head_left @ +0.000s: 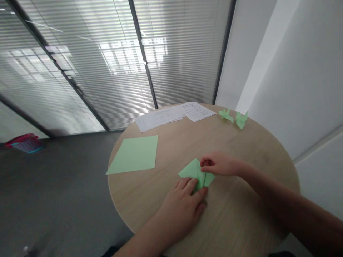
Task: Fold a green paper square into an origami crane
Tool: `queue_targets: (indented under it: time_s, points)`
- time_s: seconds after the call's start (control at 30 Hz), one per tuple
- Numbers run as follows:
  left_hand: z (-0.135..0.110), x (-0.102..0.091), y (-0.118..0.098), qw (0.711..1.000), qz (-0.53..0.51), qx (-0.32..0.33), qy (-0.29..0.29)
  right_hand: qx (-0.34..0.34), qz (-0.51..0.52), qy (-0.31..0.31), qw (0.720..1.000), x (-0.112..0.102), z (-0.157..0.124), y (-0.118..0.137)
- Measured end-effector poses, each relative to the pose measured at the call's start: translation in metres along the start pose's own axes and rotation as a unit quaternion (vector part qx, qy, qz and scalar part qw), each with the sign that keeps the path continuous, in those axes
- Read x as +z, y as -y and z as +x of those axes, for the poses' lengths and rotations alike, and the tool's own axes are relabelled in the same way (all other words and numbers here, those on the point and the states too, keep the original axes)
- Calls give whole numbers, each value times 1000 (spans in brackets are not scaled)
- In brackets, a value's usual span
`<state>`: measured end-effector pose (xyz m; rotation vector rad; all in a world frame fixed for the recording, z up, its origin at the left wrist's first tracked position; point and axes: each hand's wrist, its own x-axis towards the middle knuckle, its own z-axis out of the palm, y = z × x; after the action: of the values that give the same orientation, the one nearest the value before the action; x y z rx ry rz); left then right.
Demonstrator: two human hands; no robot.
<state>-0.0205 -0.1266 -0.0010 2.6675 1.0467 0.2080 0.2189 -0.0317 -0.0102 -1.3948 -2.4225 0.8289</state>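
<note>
A piece of folded green paper (193, 168) lies on the round wooden table in front of me, with creases running down its middle. My left hand (184, 201) rests over its near part, fingers spread and pressing it to the tabletop. From the right, my right hand (221, 163) pinches an edge of the same paper between thumb and fingers, near its centre. The lower tip of the paper is partly hidden by my left fingers.
On the round table (241, 210), a flat green sheet (136, 155) lies at the left. White printed papers (163, 117) overlap at the far edge. Two folded green paper figures (241, 120) stand at the back right. A red basket (26, 143) is on the floor; a white wall rises right.
</note>
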Motion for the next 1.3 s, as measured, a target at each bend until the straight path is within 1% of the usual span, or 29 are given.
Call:
queue_targets:
  time_s: [0.1, 0.23, 0.33, 0.4, 0.57, 0.8, 1.07, 1.3]
  points:
    - [-3, -2, 1, 1000, -29, 5, 1, 3, -12, 4, 1000, 0, -1, 2]
    - [-9, -4, 10, 997, -78, 15, -2, -3, -28, -11, 1000, 3, -1, 4]
    - [-13, -4, 13, 996, -87, 18, 8, -2, -34, -21, 999, 6, -1, 5]
    - [-14, -4, 13, 996, -84, 18, 8, -8, -43, -32, 999, 8, -1, 6]
    - [-13, 1, 13, 997, -74, 24, -14, -39, -66, -66, 995, 12, 0, 8]
    - [-14, 10, 17, 998, -31, 39, -27, -42, -75, -67, 994, 12, 1, 10]
    - [-13, 7, 15, 998, -24, 47, -20, -30, -81, -67, 994, 12, 0, 13]
    - [-12, 7, 14, 999, 5, 42, -17, -38, -92, -66, 993, 12, 0, 12]
